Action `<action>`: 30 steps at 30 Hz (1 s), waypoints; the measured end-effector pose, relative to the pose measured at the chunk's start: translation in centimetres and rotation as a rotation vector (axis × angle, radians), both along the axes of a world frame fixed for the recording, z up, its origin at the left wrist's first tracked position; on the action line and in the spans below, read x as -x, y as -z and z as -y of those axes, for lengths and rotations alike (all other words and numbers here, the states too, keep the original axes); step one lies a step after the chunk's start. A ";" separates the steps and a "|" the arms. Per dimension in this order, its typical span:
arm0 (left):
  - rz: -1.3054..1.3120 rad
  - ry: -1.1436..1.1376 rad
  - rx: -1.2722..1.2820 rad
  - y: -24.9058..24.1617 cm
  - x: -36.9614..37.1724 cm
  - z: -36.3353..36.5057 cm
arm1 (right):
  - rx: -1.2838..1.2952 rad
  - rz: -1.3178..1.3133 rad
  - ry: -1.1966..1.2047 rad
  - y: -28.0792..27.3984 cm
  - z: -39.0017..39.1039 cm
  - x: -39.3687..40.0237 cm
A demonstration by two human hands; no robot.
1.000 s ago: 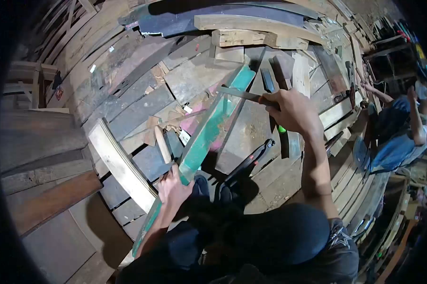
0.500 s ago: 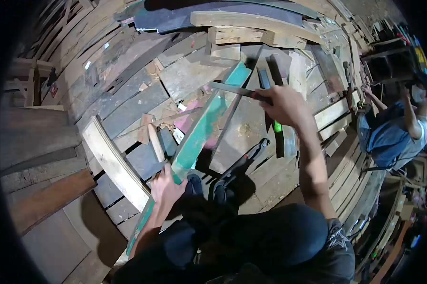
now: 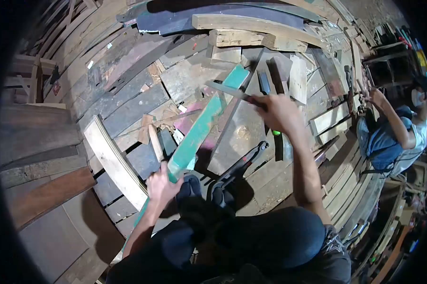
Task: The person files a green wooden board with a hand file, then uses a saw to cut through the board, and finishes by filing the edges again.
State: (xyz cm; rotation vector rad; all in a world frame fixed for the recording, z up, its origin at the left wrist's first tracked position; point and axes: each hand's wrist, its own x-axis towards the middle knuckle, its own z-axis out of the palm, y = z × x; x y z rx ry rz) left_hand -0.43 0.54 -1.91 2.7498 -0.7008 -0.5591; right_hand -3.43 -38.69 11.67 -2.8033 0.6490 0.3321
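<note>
A long wooden plank (image 3: 201, 132) with worn green paint runs diagonally from beside my left forearm up to the far boards. My left hand (image 3: 162, 184) is wrapped round its near part and holds it. In my right hand (image 3: 282, 113) is the handle of a flat, narrow metal blade (image 3: 226, 90), which crosses over the plank near its far end. Whether the blade is a file or a knife I cannot tell. A pincer-like tool (image 3: 251, 156) with dark handles lies on the floorboards by my feet.
A pale curved board (image 3: 114, 161) lies to the left, with a wooden stick (image 3: 155, 142) close by. Dark-handled tools (image 3: 264, 83) rest beyond the blade. Stacked timber (image 3: 256, 22) spans the back. Another person (image 3: 386, 137) sits at the right edge.
My right hand and the blade have shifted slightly left and nearer to me. My left hand stays on the plank. The other person's arm has moved.
</note>
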 end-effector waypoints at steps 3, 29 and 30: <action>0.176 0.090 0.079 0.8 0.8 -0.3 | 0.084 0.030 -0.006 3.9 -1.0 -1.4; 0.173 0.058 0.094 0.4 0.3 0.0 | 0.053 0.100 -0.009 -1.0 1.3 0.1; 0.216 0.070 0.124 0.7 0.8 0.0 | 0.042 0.036 0.028 -3.6 0.6 0.4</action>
